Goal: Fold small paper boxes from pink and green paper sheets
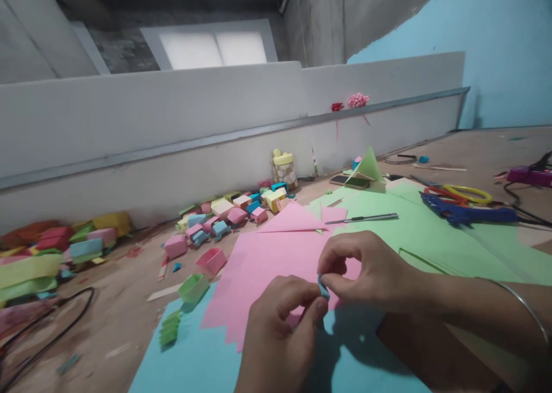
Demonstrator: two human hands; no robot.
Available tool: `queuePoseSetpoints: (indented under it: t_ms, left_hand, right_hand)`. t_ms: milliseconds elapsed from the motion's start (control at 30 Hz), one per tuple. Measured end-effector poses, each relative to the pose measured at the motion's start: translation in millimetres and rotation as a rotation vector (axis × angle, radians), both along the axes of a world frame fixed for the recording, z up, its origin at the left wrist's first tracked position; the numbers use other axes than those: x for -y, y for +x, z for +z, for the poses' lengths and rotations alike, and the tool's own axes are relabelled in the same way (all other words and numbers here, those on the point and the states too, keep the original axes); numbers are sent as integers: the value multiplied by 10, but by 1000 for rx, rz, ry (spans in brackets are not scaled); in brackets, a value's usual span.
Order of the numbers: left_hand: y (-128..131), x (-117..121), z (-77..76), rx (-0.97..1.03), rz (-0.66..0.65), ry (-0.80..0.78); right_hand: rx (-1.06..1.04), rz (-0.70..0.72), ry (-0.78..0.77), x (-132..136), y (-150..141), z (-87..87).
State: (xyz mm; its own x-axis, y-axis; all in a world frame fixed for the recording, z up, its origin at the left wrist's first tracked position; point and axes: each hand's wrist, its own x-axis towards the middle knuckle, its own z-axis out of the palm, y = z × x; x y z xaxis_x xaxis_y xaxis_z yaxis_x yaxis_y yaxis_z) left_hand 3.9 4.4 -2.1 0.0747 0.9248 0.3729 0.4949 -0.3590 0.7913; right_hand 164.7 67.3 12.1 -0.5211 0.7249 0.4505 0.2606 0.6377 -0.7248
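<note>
The blue piece (323, 290), clamped between fingertips of left hand (284, 318) and right hand (364, 272) above the near edge of the pink paper (254, 266), is best pressed gently.

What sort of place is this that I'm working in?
Probably an improvised papercraft workspace: large flat sheets of pink paper lie spread out, small multicoloured folded-paper boxes are piled beyond them, and what looks like a blue plastic glue gun lies on the right.
</note>
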Motion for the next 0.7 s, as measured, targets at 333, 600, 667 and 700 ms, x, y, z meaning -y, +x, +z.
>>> queuePoseSetpoints:
  t_ms: [333, 600, 667, 700]
  left_hand:
    - [-88, -24, -16, -90, -83, 42]
    - [-69, -20, -7, 16, -31, 54]
    - [-72, -16, -17, 13, -31, 64]
    - [-73, -12, -18, 7, -26, 72]
  right_hand:
    - [-8, 44, 373, 37, 39, -45]
    - [-75, 129, 392, 79, 66, 0]
    - [-73, 141, 388, 75, 63, -5]
    - [-74, 150, 387, 74, 61, -6]
